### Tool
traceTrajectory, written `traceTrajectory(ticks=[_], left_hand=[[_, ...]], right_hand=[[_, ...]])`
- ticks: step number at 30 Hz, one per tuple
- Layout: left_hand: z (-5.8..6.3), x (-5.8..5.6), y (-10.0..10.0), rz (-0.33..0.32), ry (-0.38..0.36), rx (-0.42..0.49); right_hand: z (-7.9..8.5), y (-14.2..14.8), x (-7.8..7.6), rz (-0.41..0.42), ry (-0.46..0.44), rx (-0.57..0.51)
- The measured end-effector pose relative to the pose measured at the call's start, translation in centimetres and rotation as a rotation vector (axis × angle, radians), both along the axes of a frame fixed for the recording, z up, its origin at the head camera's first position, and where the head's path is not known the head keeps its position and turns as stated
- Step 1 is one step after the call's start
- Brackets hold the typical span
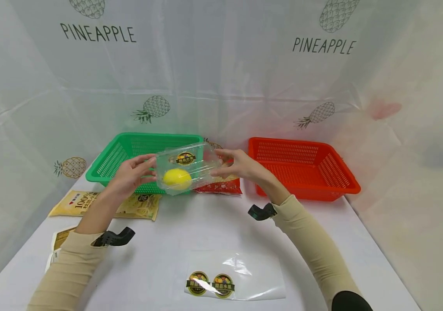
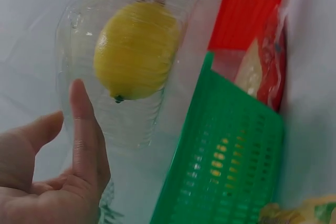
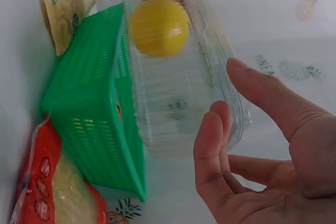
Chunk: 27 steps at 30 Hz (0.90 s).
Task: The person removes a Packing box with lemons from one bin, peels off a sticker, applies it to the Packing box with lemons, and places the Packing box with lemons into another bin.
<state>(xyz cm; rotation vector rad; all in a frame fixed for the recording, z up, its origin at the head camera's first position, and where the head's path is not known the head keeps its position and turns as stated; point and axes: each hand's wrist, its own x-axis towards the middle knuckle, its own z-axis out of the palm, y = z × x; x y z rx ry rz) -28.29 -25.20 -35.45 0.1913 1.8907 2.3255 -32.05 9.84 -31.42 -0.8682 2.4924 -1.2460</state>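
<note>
Both hands hold up a clear plastic clamshell box (image 1: 205, 166), tilted above the table. Inside it, toward the left end, lies a lemon (image 1: 177, 179). A black and gold round sticker (image 1: 186, 158) is on the lid. My left hand (image 1: 133, 172) holds the left end, its index finger fairly straight in the left wrist view. At the right end my right hand (image 1: 238, 164) pinches the edge between thumb and fingers. In the right wrist view the thumb and fingertips are right at the box rim (image 3: 239, 106).
Behind the box stand a green basket (image 1: 106, 162) at left and a red basket (image 1: 303, 190) at right. A red packet (image 1: 221, 187) lies between them, a yellow packet (image 1: 139, 207) at left. A sticker sheet (image 1: 252, 276) lies in front. A brown-and-white item (image 1: 62, 237) is partly behind the left arm.
</note>
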Motion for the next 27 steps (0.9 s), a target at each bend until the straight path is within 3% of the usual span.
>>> traceTrajectory(ticks=[3, 7, 15, 22, 27], left_hand=[[0.1, -0.1, -1.5, 0.049, -0.022, 0.062], [0.2, -0.3, -3.2, 0.095, -0.036, 0.086], [0.5, -0.8, -5.6, 0.118, -0.054, 0.139], [0.6, -1.0, -6.7, 0.115, -0.046, 0.206], [0.3, -1.2, -7.0, 0.18, -0.07, 0.242]], right_hand=[[-0.3, -1.6, -1.1, 0.009, -0.007, -0.026], [-0.8, -3.7, -2.3, 0.015, -0.073, -0.143], [-1.5, -6.9, -4.0, -0.032, -0.157, -0.313], [-2.1, -9.7, -5.1, -0.132, -0.22, -0.464], [-2.4, -12.2, -5.6, -0.21, -0.325, -0.652]])
